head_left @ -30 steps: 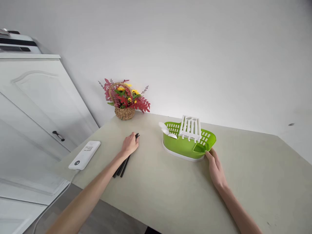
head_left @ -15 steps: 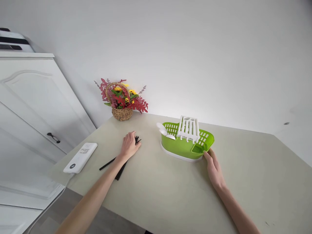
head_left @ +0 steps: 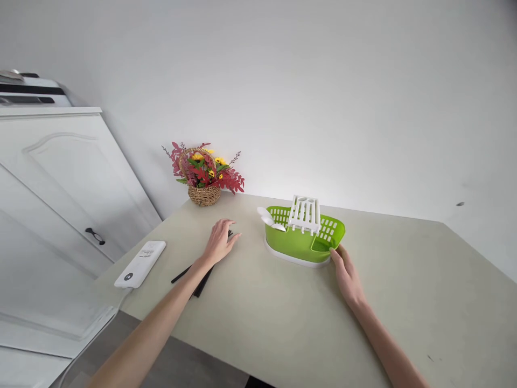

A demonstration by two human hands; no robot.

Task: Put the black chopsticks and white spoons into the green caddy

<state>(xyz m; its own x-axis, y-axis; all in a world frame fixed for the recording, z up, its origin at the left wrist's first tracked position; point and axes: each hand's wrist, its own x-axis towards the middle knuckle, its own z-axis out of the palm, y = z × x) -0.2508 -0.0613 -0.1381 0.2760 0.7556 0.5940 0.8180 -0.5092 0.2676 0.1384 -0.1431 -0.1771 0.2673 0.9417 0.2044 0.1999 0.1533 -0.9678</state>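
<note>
Head view, left of centre: hides the middle of the black sticks (head_left: 205, 281) beneath the left hand (head_left: 218, 241) and wrist, with tips showing by the thumb. Spreads thumb and fingers wide there; can't tell whether touching the sticks. Right of centre, pinches the right end of the green basket (head_left: 291, 245) with the right hand (head_left: 346, 276), fingertips lost behind the rim. Hard to count the white spoons (head_left: 266, 216) at the basket's left end, with handles out of sight inside. Blocks more of the interior with the white rack (head_left: 305, 214) across the top. Near the wall, behind the sticks, a flower basket (head_left: 204, 195). At left, a corded white slab (head_left: 141, 264) with unreadable print. Upper left, a device (head_left: 34, 91) cut off atop the white cabinet (head_left: 68, 188).
</note>
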